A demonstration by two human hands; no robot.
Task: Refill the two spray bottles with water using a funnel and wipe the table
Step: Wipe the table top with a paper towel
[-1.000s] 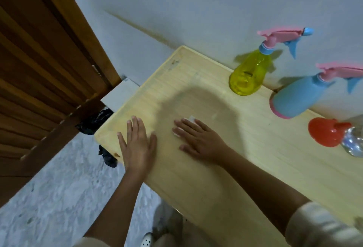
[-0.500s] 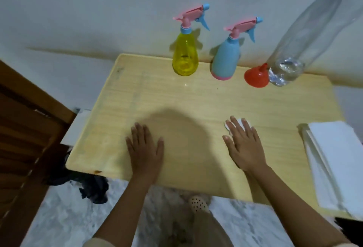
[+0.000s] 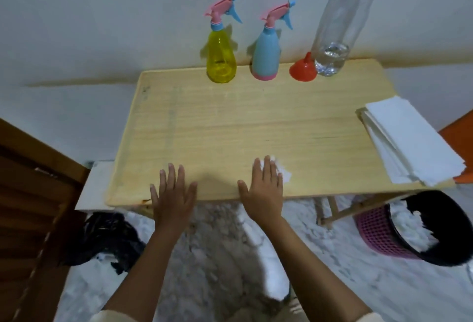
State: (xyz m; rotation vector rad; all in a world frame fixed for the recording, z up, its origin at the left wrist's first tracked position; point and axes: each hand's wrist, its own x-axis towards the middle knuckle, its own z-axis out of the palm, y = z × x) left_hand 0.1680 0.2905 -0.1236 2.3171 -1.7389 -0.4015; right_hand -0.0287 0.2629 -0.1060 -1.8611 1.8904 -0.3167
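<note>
Currently the fingers [image 3: 267, 168] of the right hand [image 3: 263, 188] lie straight and close together, flat on a small white tissue [image 3: 284, 175]. They press it to the table [image 3: 230, 122] by the near edge, right of centre. Only the tissue's right corner shows past the fingers. The fingers [image 3: 171, 176] of the left hand [image 3: 172, 193] are slightly spread and flat on bare wood to the left, holding nothing. Judgement: the tissue is thin, soft and very light, likely to bunch or tear if dragged hard. A flat palm with even pressure suits it best; to lift it, pinch the exposed corner. At the far edge, by the wall, the yellow spray bottle [image 3: 221, 58] and blue spray bottle [image 3: 266, 55] stand upright with trigger heads on. The red funnel [image 3: 303, 68] sits mouth-down just right of the blue one, beside a clear bottle [image 3: 332, 48] holding a little water. Fill levels in the spray bottles: cannot tell. A stack of white paper sheets [image 3: 409, 140] lies at the right edge. Wiping looks to be the step in hand.
</note>
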